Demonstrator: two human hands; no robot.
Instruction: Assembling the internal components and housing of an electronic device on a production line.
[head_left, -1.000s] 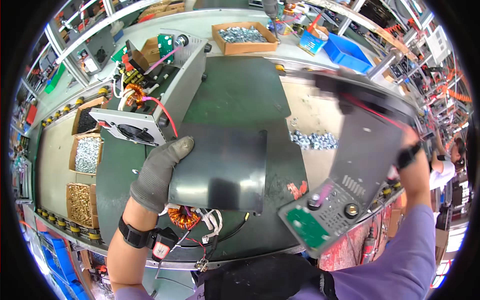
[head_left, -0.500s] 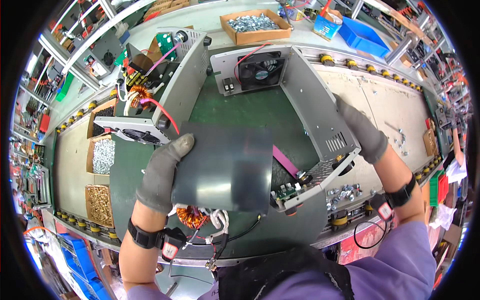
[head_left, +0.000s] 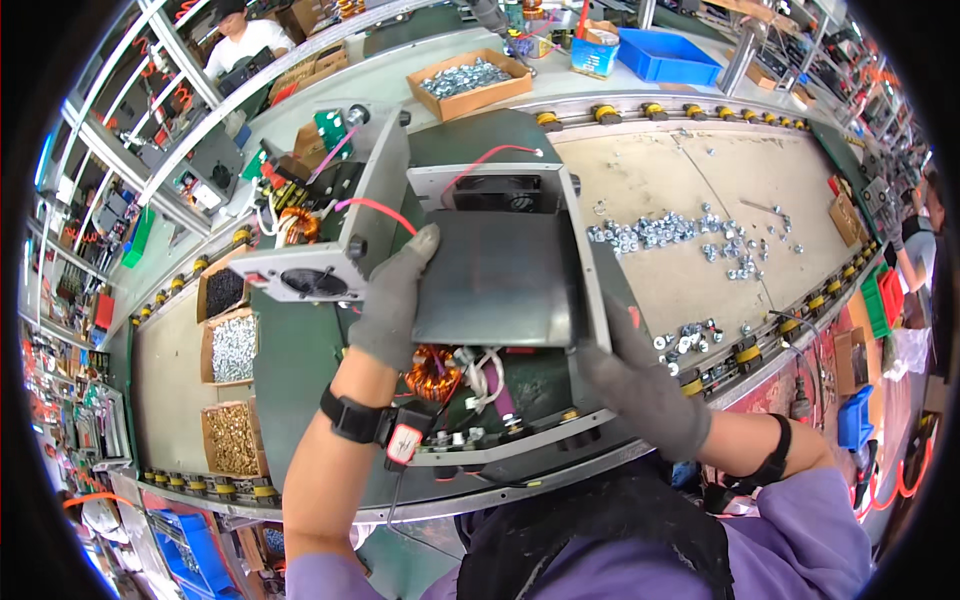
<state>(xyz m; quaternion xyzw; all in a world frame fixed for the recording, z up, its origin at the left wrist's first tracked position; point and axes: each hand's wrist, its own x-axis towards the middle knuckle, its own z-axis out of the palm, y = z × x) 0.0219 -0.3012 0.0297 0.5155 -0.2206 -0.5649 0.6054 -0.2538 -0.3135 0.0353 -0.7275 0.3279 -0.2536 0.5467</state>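
Holding a grey sheet-metal chassis (head_left: 560, 300) over the green work mat (head_left: 300, 370), with a flat dark metal panel (head_left: 495, 280) laid across its open top. Left hand (head_left: 392, 300), in a grey knit glove, flat on the panel's left edge, fingers spread and pressing, not clenched. Right hand (head_left: 640, 385), also gloved, wrapped around the chassis's lower right corner in a firm grip. Showing inside the chassis: a black square fan (head_left: 497, 192) at the far wall, a copper-wound toroid coil (head_left: 432, 372) and white wiring at the near end. Standing just left: a second open chassis (head_left: 335, 215) with its own fan and coil. Containing bright steel nuts: a far cardboard box (head_left: 470, 82). Containing silver screws: a small left-hand carton (head_left: 235, 348). Containing brass-coloured screws: a carton nearer the person (head_left: 232, 440). Lying loose on the beige bench (head_left: 700, 180): scattered nuts (head_left: 660, 232).
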